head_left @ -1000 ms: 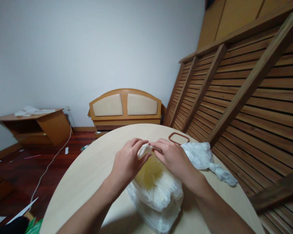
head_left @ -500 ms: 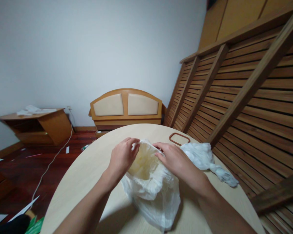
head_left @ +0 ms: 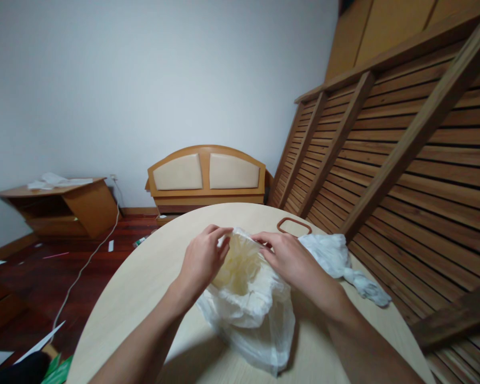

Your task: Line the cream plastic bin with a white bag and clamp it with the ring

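A white plastic bag (head_left: pixel 260 325) stands on the round pale table (head_left: pixel 152 277), its mouth spread wide. Pale yellowish lining shows inside the opening; I cannot make out whether anything lies in it. At the far left of the rim, my left hand (head_left: pixel 206 253) pinches the bag's edge between thumb and fingers. My right hand (head_left: pixel 284 256) grips the rim on the other side, fingers closed on the plastic. Beyond the right wrist rests a second, knotted white plastic bag (head_left: pixel 326 253), and a brown rounded ring-shaped frame (head_left: pixel 294 227) lies behind it.
Slatted wooden panels (head_left: pixel 408 176) lean close along the table's right side. A padded headboard (head_left: pixel 206 173) stands beyond the far edge. On the left are a low wooden desk (head_left: pixel 84 208) and a white cable (head_left: pixel 84 269) across the red-brown floor.
Both hands have shifted very slightly at the far rim, keeping their hold. The bag's mouth and inner folds have changed shape a little.
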`<action>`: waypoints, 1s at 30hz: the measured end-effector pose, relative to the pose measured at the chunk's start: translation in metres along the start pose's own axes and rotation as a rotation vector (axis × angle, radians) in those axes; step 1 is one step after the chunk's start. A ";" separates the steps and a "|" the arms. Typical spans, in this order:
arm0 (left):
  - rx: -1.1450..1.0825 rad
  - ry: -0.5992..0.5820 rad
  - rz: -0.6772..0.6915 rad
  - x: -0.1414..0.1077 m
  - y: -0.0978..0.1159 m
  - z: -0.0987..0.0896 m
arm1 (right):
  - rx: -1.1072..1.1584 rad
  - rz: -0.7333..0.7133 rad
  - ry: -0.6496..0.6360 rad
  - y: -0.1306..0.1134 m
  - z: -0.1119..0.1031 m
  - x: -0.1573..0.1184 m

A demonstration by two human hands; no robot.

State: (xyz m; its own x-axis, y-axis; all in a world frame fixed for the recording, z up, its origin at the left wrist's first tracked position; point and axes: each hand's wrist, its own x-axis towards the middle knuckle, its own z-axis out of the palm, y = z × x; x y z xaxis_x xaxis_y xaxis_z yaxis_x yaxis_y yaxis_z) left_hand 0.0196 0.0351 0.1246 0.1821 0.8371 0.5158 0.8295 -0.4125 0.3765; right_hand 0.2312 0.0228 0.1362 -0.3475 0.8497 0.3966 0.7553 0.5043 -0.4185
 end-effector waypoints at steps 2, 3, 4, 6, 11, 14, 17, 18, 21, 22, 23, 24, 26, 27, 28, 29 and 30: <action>0.006 -0.024 -0.009 -0.001 0.001 -0.002 | -0.045 0.009 0.006 -0.002 -0.002 0.001; 0.013 -0.030 -0.009 -0.002 0.001 -0.003 | -0.075 0.015 0.008 -0.003 -0.003 0.001; 0.021 -0.025 -0.001 -0.003 0.002 -0.003 | -0.105 0.023 0.010 -0.004 -0.005 0.001; 0.028 -0.002 0.050 -0.004 0.003 -0.004 | -0.156 0.024 0.004 -0.006 -0.009 0.002; 0.002 -0.018 0.131 -0.004 0.005 0.000 | -0.177 -0.049 -0.031 -0.006 -0.011 0.005; 0.017 -0.072 0.098 -0.003 0.005 0.003 | -0.131 -0.064 -0.002 0.001 -0.008 0.005; 0.033 -0.075 0.068 -0.002 0.005 0.003 | -0.131 -0.067 0.056 0.010 -0.009 0.003; 0.037 -0.074 0.060 -0.002 0.005 0.003 | -0.140 -0.057 0.076 0.012 -0.010 0.002; 0.041 -0.073 0.045 -0.002 0.006 0.002 | -0.154 0.012 0.096 0.013 -0.014 0.000; 0.039 -0.074 0.043 -0.002 0.007 0.001 | -0.154 0.035 0.085 0.012 -0.015 0.000; 0.036 -0.075 0.040 -0.002 0.007 0.001 | -0.154 0.055 0.075 0.010 -0.015 0.000; 0.033 -0.077 0.037 -0.001 0.007 0.001 | -0.154 0.067 0.064 0.009 -0.014 0.001; 0.025 -0.080 0.029 0.000 0.006 0.001 | -0.154 0.073 0.058 0.005 -0.012 0.004; 0.025 -0.081 0.024 0.000 0.005 0.002 | -0.154 0.072 0.065 0.005 -0.011 0.005; 0.026 -0.080 0.018 0.001 0.004 0.002 | -0.159 0.069 0.080 0.004 -0.009 0.005; 0.028 -0.079 0.008 0.002 0.003 0.002 | -0.171 0.062 0.101 0.004 -0.009 0.006; 0.024 -0.081 -0.003 0.003 0.002 0.002 | -0.192 0.050 0.129 0.003 -0.009 0.006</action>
State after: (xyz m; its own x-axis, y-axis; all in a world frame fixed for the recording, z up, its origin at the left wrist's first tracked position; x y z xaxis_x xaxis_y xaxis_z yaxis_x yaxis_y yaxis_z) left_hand 0.0227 0.0371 0.1253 0.2210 0.8648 0.4508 0.8425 -0.4022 0.3585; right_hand 0.2360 0.0281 0.1443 -0.2425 0.8402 0.4850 0.8659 0.4129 -0.2824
